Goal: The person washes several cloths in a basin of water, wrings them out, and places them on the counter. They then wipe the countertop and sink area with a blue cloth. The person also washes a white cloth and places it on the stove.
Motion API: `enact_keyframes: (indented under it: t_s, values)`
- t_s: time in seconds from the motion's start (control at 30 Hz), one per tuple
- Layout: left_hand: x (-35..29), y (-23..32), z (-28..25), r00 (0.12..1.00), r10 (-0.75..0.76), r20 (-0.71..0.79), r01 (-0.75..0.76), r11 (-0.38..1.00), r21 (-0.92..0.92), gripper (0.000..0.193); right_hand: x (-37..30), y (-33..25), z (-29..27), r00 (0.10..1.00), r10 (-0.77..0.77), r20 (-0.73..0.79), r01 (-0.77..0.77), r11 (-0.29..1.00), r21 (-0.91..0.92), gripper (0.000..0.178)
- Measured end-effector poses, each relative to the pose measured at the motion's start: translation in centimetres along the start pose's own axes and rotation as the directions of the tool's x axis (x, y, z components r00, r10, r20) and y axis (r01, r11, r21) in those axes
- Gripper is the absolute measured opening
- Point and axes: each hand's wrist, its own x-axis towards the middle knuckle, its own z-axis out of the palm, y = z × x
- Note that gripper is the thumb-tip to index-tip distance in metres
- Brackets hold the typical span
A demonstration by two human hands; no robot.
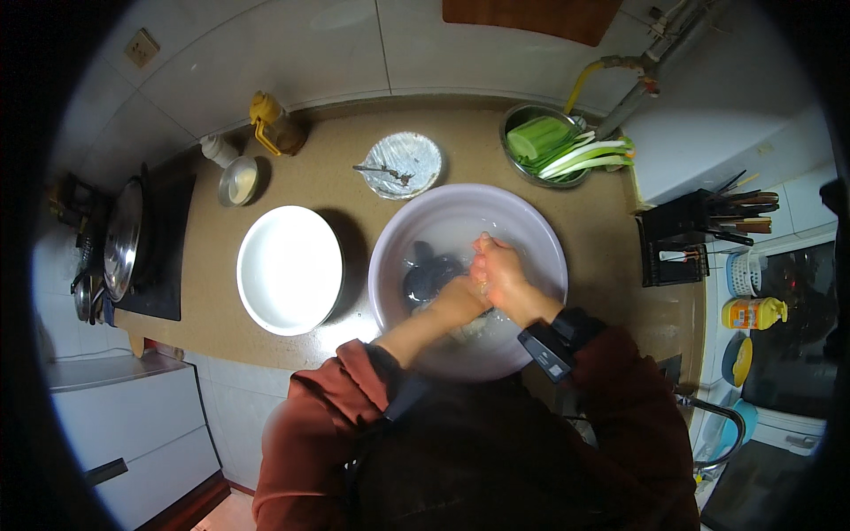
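Observation:
A pale lilac basin [379, 257] with cloudy water stands on the counter right in front of me. Over the water, my left hand [462, 299] and my right hand [500, 273] are closed and pressed together. Whatever lies between their fingers is hidden from view. A pale lump [471, 330] shows in the water just below my wrists. Left of my hands is a dark patch [429, 276] in the basin; whether it is a shadow or an object I cannot tell.
Left of the basin sits a white bowl [289, 270]. Behind are a foil-like bowl [409, 159] with a spoon, and a metal bowl [513, 119] of green vegetables. An oil jug [279, 128] and a small bowl [237, 181] stand back left; a knife block [677, 232] is right.

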Motion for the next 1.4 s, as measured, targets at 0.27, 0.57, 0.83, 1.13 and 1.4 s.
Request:
enact_keyframes:
  t_s: [0.27,0.57,0.83,1.13,1.4]
  values:
    - [-0.5,1.6,-1.0,0.97,-0.231,-0.074,0.241,0.945,0.22,0.03,-0.2,0.4,0.3,0.999,0.021,-0.03,-0.016,0.989,0.149,0.024]
    - [-3.3,8.1,-5.0,0.797,0.043,0.602,0.592,0.145,-0.793,0.018,-6.0,-5.1,0.1,0.586,-0.076,0.807,-0.046,0.991,0.126,0.071]
    - [-5.7,11.3,-6.2,0.719,0.242,0.652,0.651,0.094,-0.753,0.02,-9.6,-9.3,3.9,0.43,-0.104,0.897,-0.108,0.98,0.165,0.031]
    - [-5.0,11.9,-6.1,0.876,-0.219,0.43,0.452,0.685,-0.572,0.017,-11.0,-8.9,5.1,0.875,-0.005,0.484,-0.046,0.995,0.092,0.05]
    - [-2.5,6.3,-3.1,0.995,0.041,-0.093,-0.036,0.998,0.059,0.03,-7.7,-6.0,5.1,0.97,-0.116,0.213,0.082,0.984,0.16,0.051]
